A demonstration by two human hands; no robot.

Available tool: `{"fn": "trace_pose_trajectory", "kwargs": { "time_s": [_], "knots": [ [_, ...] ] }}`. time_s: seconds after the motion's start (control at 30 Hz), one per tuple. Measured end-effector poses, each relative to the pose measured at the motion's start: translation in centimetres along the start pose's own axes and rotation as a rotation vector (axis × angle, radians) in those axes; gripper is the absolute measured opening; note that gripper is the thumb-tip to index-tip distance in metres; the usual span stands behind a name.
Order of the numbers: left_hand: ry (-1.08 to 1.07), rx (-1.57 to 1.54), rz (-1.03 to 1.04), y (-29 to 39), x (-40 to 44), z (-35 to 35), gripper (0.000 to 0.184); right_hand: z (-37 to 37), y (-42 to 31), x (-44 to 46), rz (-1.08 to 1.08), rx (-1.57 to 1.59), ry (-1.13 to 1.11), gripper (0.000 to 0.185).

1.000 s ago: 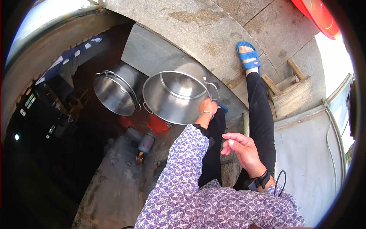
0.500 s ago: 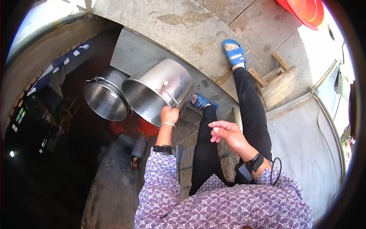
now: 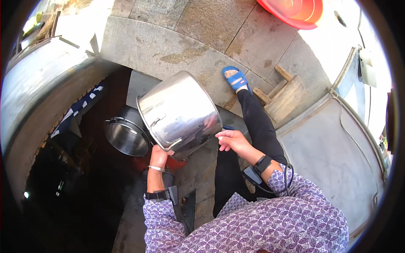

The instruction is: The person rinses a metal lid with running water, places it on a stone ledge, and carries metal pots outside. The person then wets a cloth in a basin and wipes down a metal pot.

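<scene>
A large stainless steel stockpot is tilted on its side, its mouth facing lower left and its base toward the upper right. My left hand grips it at the side handle by the rim; the inside of the pot is hidden from me. Beside the lower edge of the base is my right hand, fingers loosely bent and apart with nothing in them. Whether its fingertips touch the metal I cannot tell. Behind the rim, a smaller steel pot with wire handles sits in the shade.
A red basin stands on the paving at the top. My foot in a blue sandal is beside a small wooden stool. A grey metal panel lies to the right. On the left is a dark doorway.
The stockpot has been lifted and turned, so its outer side now faces me instead of its open mouth. My right hand has come up close to its base.
</scene>
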State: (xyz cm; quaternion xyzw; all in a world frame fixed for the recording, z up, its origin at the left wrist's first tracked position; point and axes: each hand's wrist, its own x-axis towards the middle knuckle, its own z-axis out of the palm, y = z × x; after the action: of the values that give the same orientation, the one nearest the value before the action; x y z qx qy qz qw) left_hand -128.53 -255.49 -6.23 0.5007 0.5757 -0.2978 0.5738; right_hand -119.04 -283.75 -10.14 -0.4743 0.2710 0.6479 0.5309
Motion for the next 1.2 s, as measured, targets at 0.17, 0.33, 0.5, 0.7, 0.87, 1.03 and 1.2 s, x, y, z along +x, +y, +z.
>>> {"fn": "trace_pose_trajectory", "kwargs": {
  "time_s": [0.17,0.33,0.5,0.7,0.87,1.03,1.2],
  "knots": [
    [-0.123,0.061,0.14,7.7,0.7,7.6,0.023,-1.3,-3.2,0.1,-0.004,0.087,0.027,0.027],
    [-0.149,0.157,0.263,15.4,2.9,12.7,0.024,-1.9,-4.4,0.8,0.061,0.155,0.028,0.026],
    [-0.131,0.117,0.425,21.8,4.8,16.4,0.016,-2.5,-5.8,1.2,0.059,0.194,0.033,0.026],
    [-0.168,0.077,0.515,26.7,9.1,19.5,0.017,-2.3,-7.7,1.7,0.074,0.228,0.063,0.026],
    [-0.187,0.054,0.536,29.7,11.2,20.8,0.014,-1.9,-10.5,2.5,0.013,0.243,0.09,0.026],
    [-0.251,0.086,0.498,31.7,13.2,19.0,0.019,-1.4,-13.4,2.5,-0.039,0.195,0.145,0.028],
    [-0.252,0.097,0.652,33.0,14.4,17.3,0.03,-8.4,-20.4,-4.1,-0.435,0.14,0.416,0.025]
  ]
}}
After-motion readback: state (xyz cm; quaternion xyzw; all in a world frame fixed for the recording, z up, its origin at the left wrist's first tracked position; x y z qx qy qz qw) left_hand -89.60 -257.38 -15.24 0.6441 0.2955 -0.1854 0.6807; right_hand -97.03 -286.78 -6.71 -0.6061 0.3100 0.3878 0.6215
